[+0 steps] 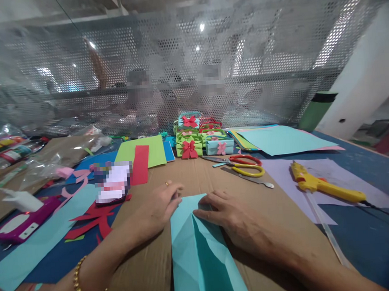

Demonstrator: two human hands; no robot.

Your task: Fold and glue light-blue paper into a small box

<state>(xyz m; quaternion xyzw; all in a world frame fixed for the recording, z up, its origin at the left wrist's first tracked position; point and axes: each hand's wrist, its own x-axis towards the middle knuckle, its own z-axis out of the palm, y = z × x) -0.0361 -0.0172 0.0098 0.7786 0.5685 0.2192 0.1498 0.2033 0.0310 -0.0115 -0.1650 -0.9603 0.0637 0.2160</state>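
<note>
A folded sheet of turquoise paper (pixel 183 242) lies lengthwise before me, with creases across it and a raised fold standing open toward my body. My left hand (pixel 163 204), wearing a ring and a gold bead bracelet, has its fingers curled at the paper's far left corner, thumb against the edge. On the far right part of the paper rests my right hand (pixel 230 213), its bent fingers and thumb closed about the folded edge. Under the paper is a brown cardboard sheet (pixel 146 271).
Scissors (pixel 248 164) and a small metal blade (pixel 256 181) lie ahead. A yellow glue gun (pixel 325 186) rests on lilac paper at right. Small paper bags with bows (pixel 190 148) stand at the back. A phone (pixel 114 181), red scraps (pixel 90 217) and a purple power strip (pixel 28 221) are left.
</note>
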